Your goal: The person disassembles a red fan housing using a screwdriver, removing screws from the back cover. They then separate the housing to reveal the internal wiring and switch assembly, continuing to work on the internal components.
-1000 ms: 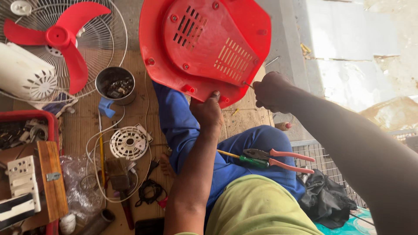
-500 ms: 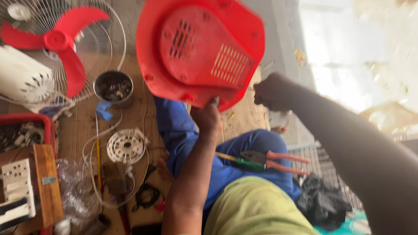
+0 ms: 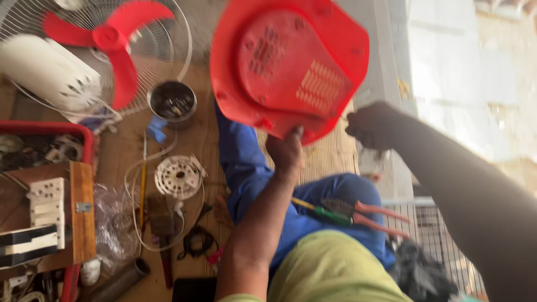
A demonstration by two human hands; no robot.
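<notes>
A red plastic fan base cover (image 3: 285,64) is held up at the top middle, its vented underside facing me. My left hand (image 3: 286,150) grips its lower edge from below. My right hand (image 3: 373,126) is closed at the cover's right edge; whatever it may pinch there is blurred. Pliers with red handles (image 3: 363,213) and a green-handled screwdriver (image 3: 324,212) rest on my lap, on blue trousers (image 3: 251,173).
A fan with red blades (image 3: 109,45) and a white motor housing (image 3: 47,70) lies at top left. A metal cup of small parts (image 3: 172,103), a white round winding part (image 3: 178,177), loose wires and a red tray (image 3: 50,131) sit on the wooden floor.
The red cover has tilted and shifted right while both hands stay on its lower edge. The view has moved closer and blurred.
</notes>
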